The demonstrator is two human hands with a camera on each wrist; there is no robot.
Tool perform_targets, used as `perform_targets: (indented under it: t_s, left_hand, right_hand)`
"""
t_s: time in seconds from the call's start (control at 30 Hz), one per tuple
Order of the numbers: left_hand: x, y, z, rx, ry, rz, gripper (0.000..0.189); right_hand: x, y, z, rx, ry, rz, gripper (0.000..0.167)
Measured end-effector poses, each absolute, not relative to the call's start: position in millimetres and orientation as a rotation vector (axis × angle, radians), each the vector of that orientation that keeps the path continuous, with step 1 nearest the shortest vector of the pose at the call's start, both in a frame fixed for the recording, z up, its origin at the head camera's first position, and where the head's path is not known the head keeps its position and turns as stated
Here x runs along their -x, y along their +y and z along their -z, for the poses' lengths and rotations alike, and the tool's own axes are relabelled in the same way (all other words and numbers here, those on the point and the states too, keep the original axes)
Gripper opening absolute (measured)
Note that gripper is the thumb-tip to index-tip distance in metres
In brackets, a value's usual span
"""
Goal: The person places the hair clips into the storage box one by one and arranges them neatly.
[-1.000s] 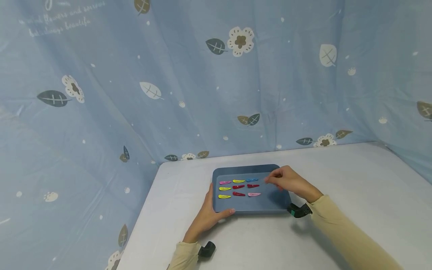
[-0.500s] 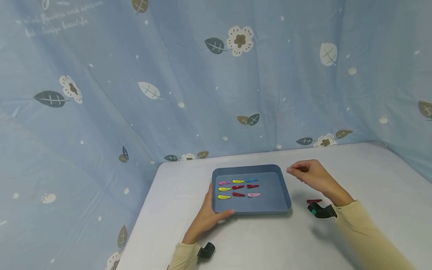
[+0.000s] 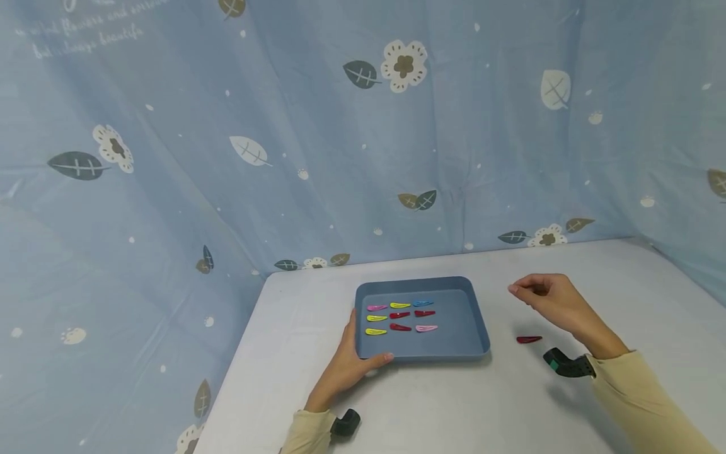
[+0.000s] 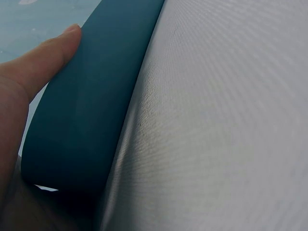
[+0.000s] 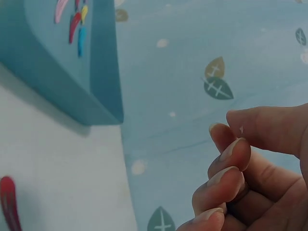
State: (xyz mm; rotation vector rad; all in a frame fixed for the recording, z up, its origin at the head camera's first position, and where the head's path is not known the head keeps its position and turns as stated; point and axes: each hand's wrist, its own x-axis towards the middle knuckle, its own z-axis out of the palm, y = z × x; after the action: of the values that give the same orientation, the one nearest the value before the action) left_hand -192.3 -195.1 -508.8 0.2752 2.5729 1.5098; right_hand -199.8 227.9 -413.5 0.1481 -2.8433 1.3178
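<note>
A blue-grey tray (image 3: 454,347) lies on the white table with several snap hair clips in three rows inside it. Among them are a blue clip (image 3: 423,303), a light pink clip (image 3: 426,328) and a yellow clip (image 3: 377,331). My left hand (image 3: 346,366) spans the tray's near left corner, its extended thumb (image 4: 60,50) on the front wall; its other fingers are mostly hidden. Right of the tray, my right hand (image 3: 553,301) is raised with fingers curled and thumb close to the index fingertip. Nothing shows between them. Below it a dark red hair clip (image 3: 529,339) lies on the table.
A blue curtain (image 3: 317,126) with leaf and flower prints hangs behind and to the left of the white table (image 3: 431,410). A black wrist camera (image 3: 567,364) is strapped under the right wrist, another camera (image 3: 346,422) at the left one.
My right hand has moved from above the tray out to the right, beyond its edge. The dark red clip on the table has come into view. My left hand stays at the tray.
</note>
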Motion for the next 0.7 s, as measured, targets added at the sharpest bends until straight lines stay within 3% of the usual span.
perform_targets:
  t_s: [0.7]
  left_hand:
    - [187,-195,512,-0.266,2.567,-1.53,0.127]
  right_hand:
    - [189,251,454,-0.169,-2.899,-1.305,0.031]
